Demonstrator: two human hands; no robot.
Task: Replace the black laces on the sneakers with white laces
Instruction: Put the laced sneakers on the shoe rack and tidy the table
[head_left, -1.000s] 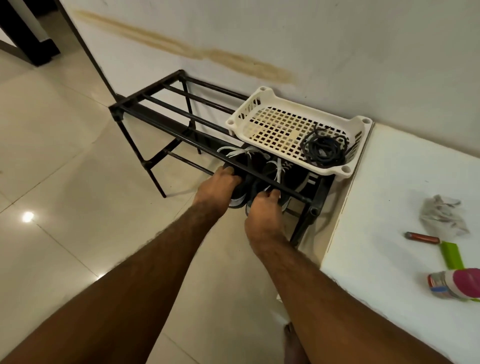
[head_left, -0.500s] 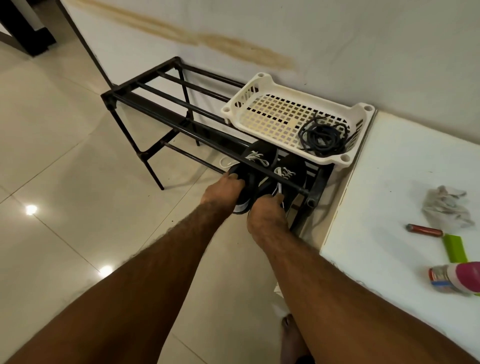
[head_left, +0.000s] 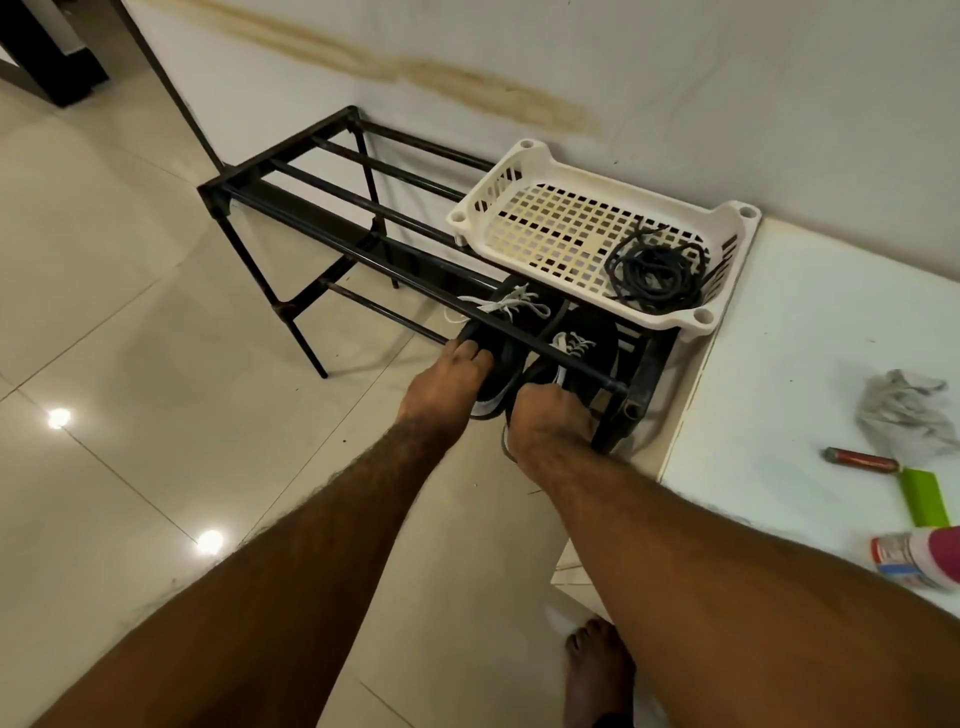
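Note:
Two black sneakers with white laces sit on the lower tier of a black metal shoe rack (head_left: 291, 202). My left hand (head_left: 447, 387) grips the heel of the left sneaker (head_left: 501, 345). My right hand (head_left: 550, 423) grips the heel of the right sneaker (head_left: 587, 345). Both shoes lie partly under the rack's front top bar. A coil of black laces (head_left: 657, 273) lies in the white plastic basket (head_left: 524, 166) on the rack's top tier.
A white counter (head_left: 810, 364) stands right of the rack with a crumpled cloth (head_left: 906, 410), a red-brown lighter (head_left: 860, 460), a green object (head_left: 924, 496) and a bottle (head_left: 919, 561). The wall runs behind. Tiled floor lies left, and my bare foot (head_left: 597, 667) stands below.
Both hands have pushed the sneakers further in under the rack's top bar. The view has shifted slightly.

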